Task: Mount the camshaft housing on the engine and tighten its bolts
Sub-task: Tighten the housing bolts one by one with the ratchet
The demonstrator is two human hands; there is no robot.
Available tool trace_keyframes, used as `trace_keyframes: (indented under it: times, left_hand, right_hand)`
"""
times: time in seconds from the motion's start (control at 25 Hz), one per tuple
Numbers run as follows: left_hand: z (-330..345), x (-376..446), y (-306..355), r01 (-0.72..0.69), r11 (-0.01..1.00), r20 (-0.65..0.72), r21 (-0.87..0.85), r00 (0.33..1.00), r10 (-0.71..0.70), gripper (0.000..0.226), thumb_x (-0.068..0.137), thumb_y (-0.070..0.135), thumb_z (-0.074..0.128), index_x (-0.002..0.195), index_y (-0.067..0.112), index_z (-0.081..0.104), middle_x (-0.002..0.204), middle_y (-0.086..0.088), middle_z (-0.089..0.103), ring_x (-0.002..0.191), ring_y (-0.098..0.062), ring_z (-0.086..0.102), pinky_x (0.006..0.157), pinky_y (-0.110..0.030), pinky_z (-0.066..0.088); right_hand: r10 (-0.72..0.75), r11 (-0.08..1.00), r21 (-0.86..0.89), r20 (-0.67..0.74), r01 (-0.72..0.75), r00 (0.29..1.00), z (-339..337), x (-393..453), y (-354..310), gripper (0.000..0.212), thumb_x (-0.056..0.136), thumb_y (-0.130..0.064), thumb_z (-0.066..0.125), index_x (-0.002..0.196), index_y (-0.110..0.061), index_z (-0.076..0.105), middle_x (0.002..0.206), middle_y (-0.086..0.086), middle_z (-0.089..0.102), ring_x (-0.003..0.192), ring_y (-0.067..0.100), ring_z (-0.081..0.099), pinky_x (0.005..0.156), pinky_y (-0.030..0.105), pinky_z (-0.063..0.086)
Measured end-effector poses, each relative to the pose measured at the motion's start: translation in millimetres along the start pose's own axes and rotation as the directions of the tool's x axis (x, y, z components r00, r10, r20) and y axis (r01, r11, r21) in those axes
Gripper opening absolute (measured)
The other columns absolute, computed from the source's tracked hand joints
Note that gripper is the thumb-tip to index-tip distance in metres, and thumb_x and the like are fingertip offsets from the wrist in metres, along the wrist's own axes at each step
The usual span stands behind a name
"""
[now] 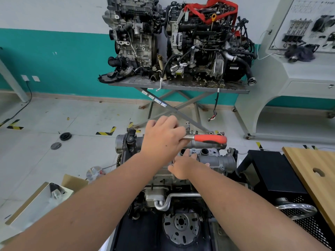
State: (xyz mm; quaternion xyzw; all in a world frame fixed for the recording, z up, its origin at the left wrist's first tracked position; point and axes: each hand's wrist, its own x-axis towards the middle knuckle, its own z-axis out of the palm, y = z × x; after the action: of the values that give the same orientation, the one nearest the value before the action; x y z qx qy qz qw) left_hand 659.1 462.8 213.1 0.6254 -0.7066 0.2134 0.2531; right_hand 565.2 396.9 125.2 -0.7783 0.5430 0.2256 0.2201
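Note:
The grey camshaft housing (210, 154) lies on top of the engine (174, 192) in front of me, with round holes along its upper face. My left hand (163, 140) grips the metal end of a ratchet wrench; its red handle (211, 138) sticks out to the right over the housing. The wrench head and the bolt under it are hidden by my left hand. My right hand (183, 166) rests on the near side of the housing, fingers stretched forward. Several small bolts stand up along the housing's far edge (192, 132).
A wooden board (311, 171) and a black perforated box (301, 211) stand at the right. An open cardboard box (41, 200) sits on the floor at the left. Two other engines rest on a scissor table (177, 86) ahead. Two round discs (61, 140) lie on the floor.

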Motion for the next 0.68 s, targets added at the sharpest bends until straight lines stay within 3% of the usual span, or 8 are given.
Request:
trace_keyframes:
  times: [0.04, 0.12, 0.2, 0.24, 0.36, 0.44, 0.56, 0.68]
  left_hand:
    - [7, -8, -2, 0.021, 0.997, -0.118, -0.072, 0.993, -0.029, 0.035, 0.088, 0.044, 0.057, 0.071, 0.015, 0.065, 0.087, -0.003, 0.058, 0.082, -0.026, 0.055, 0.073, -0.038, 0.036]
    - [14, -20, 2, 0.129, 0.903, -0.133, -0.411, 0.971, -0.2, 0.036, 0.084, 0.047, 0.057, 0.071, 0.014, 0.065, 0.094, -0.004, 0.058, 0.089, -0.022, 0.053, 0.076, -0.037, 0.039]
    - [17, -27, 18, 0.259, 0.509, 0.034, -0.821, 0.912, -0.409, 0.029, 0.09, 0.046, 0.051, 0.084, 0.021, 0.063, 0.097, 0.0, 0.06, 0.092, -0.014, 0.056, 0.08, -0.036, 0.047]
    - [16, -29, 28, 0.285, 0.289, 0.103, -0.914, 0.851, -0.514, 0.026, 0.094, 0.045, 0.046, 0.091, 0.024, 0.063, 0.094, 0.002, 0.064, 0.09, -0.013, 0.061, 0.08, -0.036, 0.051]
    - [14, -20, 43, 0.297, -0.299, 0.417, -0.907, 0.531, -0.738, 0.037, 0.102, 0.046, 0.039, 0.089, 0.03, 0.07, 0.077, -0.001, 0.069, 0.078, -0.016, 0.068, 0.077, -0.034, 0.055]
    - [9, -9, 36, 0.261, -0.592, 0.645, -0.763, 0.369, -0.669, 0.047, 0.101, 0.053, 0.042, 0.076, 0.027, 0.073, 0.066, -0.001, 0.067, 0.065, -0.016, 0.066, 0.083, -0.036, 0.052]
    - [6, 0, 12, 0.39, -0.638, 0.747, -0.664, 0.311, -0.588, 0.032, 0.1, 0.044, 0.053, 0.092, 0.015, 0.066, 0.059, -0.002, 0.065, 0.053, -0.018, 0.063, 0.078, -0.039, 0.052]
    - [-4, 10, -2, 0.66, -0.448, 0.776, -0.603, 0.355, -0.522, 0.024, 0.099, 0.032, 0.058, 0.103, 0.009, 0.056, 0.067, -0.004, 0.065, 0.056, -0.022, 0.067, 0.087, -0.044, 0.058]
  right_hand:
    - [-0.024, 0.999, 0.027, -0.021, 0.025, 0.999, 1, -1, 1, 0.066, 0.101, -0.049, 0.033, 0.158, -0.036, 0.003, 0.166, 0.008, -0.015, 0.152, 0.034, -0.012, 0.107, 0.075, 0.018]
    - [-0.067, 0.977, 0.193, -0.115, 0.089, 0.991, 3, 0, 3, 0.067, 0.099, -0.05, 0.04, 0.158, -0.027, 0.015, 0.166, 0.006, 0.005, 0.152, 0.034, 0.005, 0.113, 0.053, 0.026]
    - [-0.032, 0.974, 0.218, -0.145, 0.063, 0.989, 3, 1, 4, 0.075, 0.091, -0.054, 0.048, 0.155, -0.03, 0.017, 0.164, 0.007, 0.009, 0.149, 0.044, 0.009, 0.113, 0.067, 0.02]
    - [-0.031, 0.991, 0.122, -0.129, 0.046, 0.991, 2, 1, 4, 0.08, 0.085, -0.054, 0.051, 0.155, -0.034, 0.016, 0.163, 0.01, 0.006, 0.147, 0.047, 0.008, 0.109, 0.074, 0.018]
    - [-0.012, 1.0, 0.005, -0.039, 0.012, 0.999, 0, 3, 1, 0.078, 0.09, -0.051, 0.047, 0.156, -0.037, 0.009, 0.165, 0.014, -0.007, 0.149, 0.047, -0.004, 0.104, 0.082, 0.013]
    - [0.0, 1.0, -0.025, 0.022, 0.001, 1.0, -1, 3, 0, 0.07, 0.098, -0.045, 0.035, 0.156, -0.043, -0.002, 0.164, 0.011, -0.022, 0.149, 0.042, -0.019, 0.1, 0.086, 0.009]
    - [-0.001, 1.0, -0.012, 0.028, 0.001, 1.0, -3, -1, -1, 0.066, 0.101, -0.048, 0.032, 0.156, -0.043, -0.003, 0.164, 0.008, -0.024, 0.15, 0.038, -0.021, 0.101, 0.086, 0.007]
    - [-0.023, 1.0, 0.001, 0.02, 0.023, 1.0, -5, -6, 0, 0.065, 0.102, -0.049, 0.033, 0.157, -0.041, 0.0, 0.165, 0.008, -0.022, 0.15, 0.037, -0.021, 0.103, 0.084, 0.007]
